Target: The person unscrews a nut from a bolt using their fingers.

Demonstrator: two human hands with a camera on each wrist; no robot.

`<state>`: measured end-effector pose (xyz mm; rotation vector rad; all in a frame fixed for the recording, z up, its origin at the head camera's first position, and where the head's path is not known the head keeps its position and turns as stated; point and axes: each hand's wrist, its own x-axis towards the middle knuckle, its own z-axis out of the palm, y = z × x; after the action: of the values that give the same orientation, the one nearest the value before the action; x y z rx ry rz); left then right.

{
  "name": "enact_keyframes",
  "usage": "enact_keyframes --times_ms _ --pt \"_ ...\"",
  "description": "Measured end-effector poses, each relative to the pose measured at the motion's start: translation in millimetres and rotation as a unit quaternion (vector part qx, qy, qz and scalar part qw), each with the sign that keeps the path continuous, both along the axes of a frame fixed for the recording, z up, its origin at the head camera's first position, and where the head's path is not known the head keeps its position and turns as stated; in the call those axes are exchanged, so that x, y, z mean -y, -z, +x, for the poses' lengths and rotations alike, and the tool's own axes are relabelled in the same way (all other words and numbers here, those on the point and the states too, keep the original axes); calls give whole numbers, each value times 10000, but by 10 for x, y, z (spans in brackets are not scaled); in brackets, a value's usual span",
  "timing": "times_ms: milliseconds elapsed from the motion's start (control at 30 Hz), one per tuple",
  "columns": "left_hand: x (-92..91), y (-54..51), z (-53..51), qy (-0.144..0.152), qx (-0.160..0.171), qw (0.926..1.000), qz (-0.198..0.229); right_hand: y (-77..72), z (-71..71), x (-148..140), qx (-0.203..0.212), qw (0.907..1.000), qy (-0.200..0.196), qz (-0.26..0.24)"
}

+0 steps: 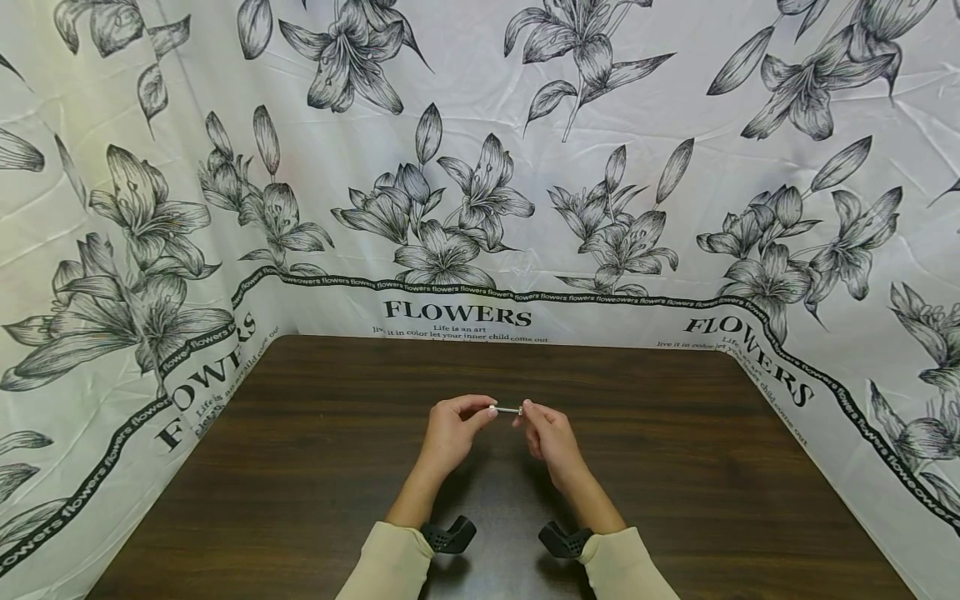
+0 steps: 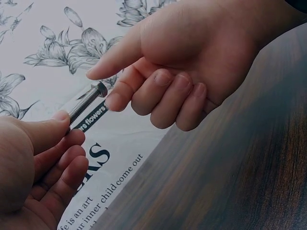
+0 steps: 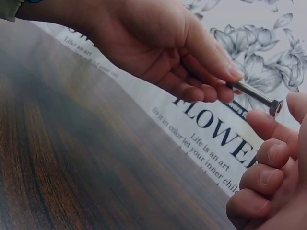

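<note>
A silver metal bolt point(image 3: 256, 93) with a threaded shank and a wider six-sided end lies between the two hands. My left hand point(image 1: 448, 433) pinches its far threaded end between thumb and forefinger; in the left wrist view this hand point(image 2: 38, 153) is at lower left. On the other side, my right hand point(image 1: 551, 440) has thumb and forefinger parted around the wide end, with small gaps visible in the wrist views. The other fingers of that hand point(image 2: 192, 62) are bent toward the palm. Both hands are above the table.
Below the hands spreads a dark brown wooden tabletop point(image 1: 315, 492). White cloth point(image 1: 615, 325) with black flower drawings and lettering hangs around its back and sides. Each wrist carries a black device point(image 1: 450, 536), beside a cream sleeve point(image 1: 390, 562).
</note>
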<state>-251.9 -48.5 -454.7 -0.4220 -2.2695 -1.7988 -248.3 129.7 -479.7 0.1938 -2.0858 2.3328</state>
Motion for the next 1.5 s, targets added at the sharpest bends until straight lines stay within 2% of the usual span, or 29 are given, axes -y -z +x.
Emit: enact_keyframes --times_ms 200,333,567,667,800,933,1033,1233,1333,1500 --pt "-8 -246 172 64 -30 10000 -22 0 -3 1 168 9998 -73 -14" --pt "-8 -272 197 60 -49 10000 5 -78 26 0 242 9996 -155 -68" --pt "-4 -263 187 58 -77 10000 22 -281 141 17 76 9996 -242 -102" --pt "1 -267 186 56 -65 10000 16 -236 116 7 63 9994 -239 -260" --pt "6 -267 185 48 -77 10000 9 -99 35 -9 89 9989 -157 -422" --pt "7 -271 186 51 -58 10000 -29 -22 2 -9 -143 9986 -115 -493" --pt "2 -208 141 27 -18 10000 -75 -4 6 -8 -401 9976 -151 -540" --pt "10 49 -38 -15 -5 10000 -34 -1 13 -14 -694 9953 -260 -619" --pt "23 97 -65 23 20 10000 63 1 16 -18 -767 9945 -289 -649" --pt "38 114 -71 101 25 9998 195 0 17 -25 -832 9939 -350 -630"
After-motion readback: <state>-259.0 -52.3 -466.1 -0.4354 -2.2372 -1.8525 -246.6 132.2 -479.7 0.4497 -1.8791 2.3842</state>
